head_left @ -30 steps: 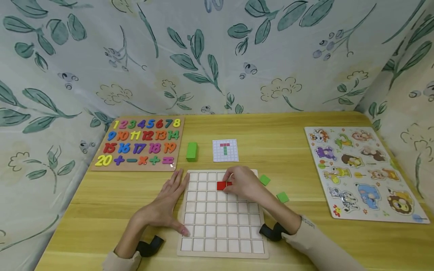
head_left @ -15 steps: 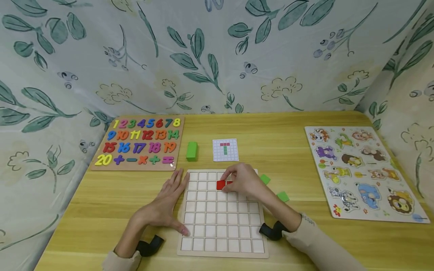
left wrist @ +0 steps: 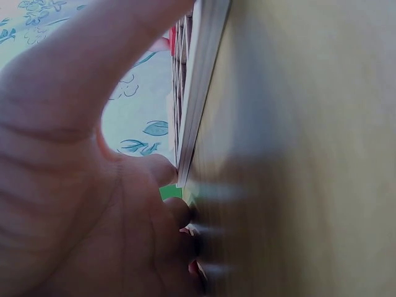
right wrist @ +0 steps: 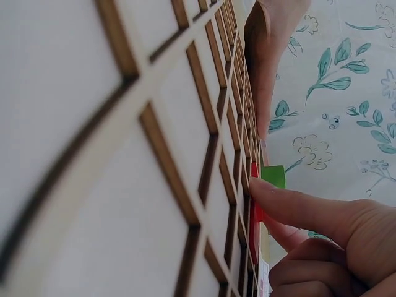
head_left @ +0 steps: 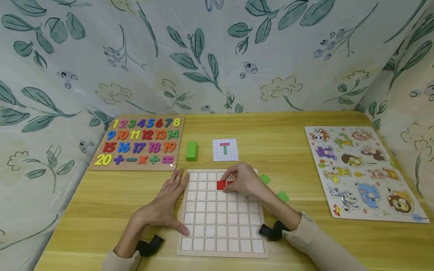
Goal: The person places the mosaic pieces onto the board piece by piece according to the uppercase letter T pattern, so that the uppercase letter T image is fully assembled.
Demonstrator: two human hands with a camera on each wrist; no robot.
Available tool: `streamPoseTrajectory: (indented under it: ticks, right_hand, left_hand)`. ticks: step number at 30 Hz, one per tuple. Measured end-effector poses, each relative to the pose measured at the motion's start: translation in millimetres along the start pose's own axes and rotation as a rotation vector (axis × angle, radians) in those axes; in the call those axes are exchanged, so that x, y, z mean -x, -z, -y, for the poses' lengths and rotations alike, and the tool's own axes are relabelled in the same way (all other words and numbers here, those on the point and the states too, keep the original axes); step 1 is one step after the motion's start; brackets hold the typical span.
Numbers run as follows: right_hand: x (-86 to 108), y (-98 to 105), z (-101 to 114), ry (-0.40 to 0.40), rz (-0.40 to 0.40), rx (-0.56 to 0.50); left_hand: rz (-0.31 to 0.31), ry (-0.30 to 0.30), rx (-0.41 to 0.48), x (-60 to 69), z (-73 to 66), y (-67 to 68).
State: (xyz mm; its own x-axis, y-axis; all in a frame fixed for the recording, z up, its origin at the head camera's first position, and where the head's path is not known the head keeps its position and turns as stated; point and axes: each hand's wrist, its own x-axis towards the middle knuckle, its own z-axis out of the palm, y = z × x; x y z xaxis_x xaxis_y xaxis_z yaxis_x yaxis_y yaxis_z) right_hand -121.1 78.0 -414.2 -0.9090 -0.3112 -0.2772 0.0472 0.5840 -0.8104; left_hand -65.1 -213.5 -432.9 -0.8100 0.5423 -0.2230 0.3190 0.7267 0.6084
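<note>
A pale wooden grid board (head_left: 205,210) lies in front of me. My right hand (head_left: 245,182) pinches a red square tile (head_left: 221,185) between thumb and forefinger at a cell in the second row. Just right of that tile, part of another red tile (head_left: 229,183) shows; the hand covers whatever lies further right. In the right wrist view, the thumb touches red (right wrist: 254,232) at the board's surface. My left hand (head_left: 159,210) rests along the board's left side, fingers spread, with the thumb on its lower left edge. The left wrist view shows the palm (left wrist: 62,198) beside the board's edge (left wrist: 201,80).
Two green tiles (head_left: 283,196) lie right of the board. Behind it are a pattern card (head_left: 218,156) with a red-and-green T and a green block (head_left: 191,151). A number board (head_left: 132,165) stands left, an animal puzzle (head_left: 349,177) right. Each wrist bears a black mount (head_left: 272,231).
The right hand's fingertips have shifted slightly left and away from me, covering more of the second red tile. The pinched tile has moved slightly with them. The left hand stays put.
</note>
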Motion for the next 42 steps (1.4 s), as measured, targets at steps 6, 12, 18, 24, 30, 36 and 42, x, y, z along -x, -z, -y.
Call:
streamPoseTrajectory:
  ticks: [6,12,18,24,30,36,42]
  right_hand:
    - [-0.1,1,-3,-0.005,0.034,-0.046]
    - [-0.1,1,-5,-0.014,0.042,-0.075]
    - [-0.1,4,-6,-0.023,0.069,-0.098]
    - [7.6,26,-10,-0.014,0.109,-0.099]
    - [29.6,59,-25,0.005,0.07,-0.023]
    - [54.2,80,-50,-0.014,0.078,-0.048]
    - [68.4,90,-71,-0.015,0.117,-0.041]
  left_hand:
    - [0.003,0.002,0.002,-0.4,-0.6,-0.4]
    - [0.002,0.002,0.008,-0.9,-1.3,-0.3]
    - [0.004,0.007,0.009,-0.6,-0.7,-0.3]
    - [0.007,0.007,0.001,-1.1,-1.1,-0.4]
    - [-0.005,-0.011,0.006,0.8,-1.7,0.3]
    - [0.001,-0.006,-0.003,0.4,-1.5,0.0]
    - [-0.006,-0.014,0.006,1.2,-1.6,-0.2]
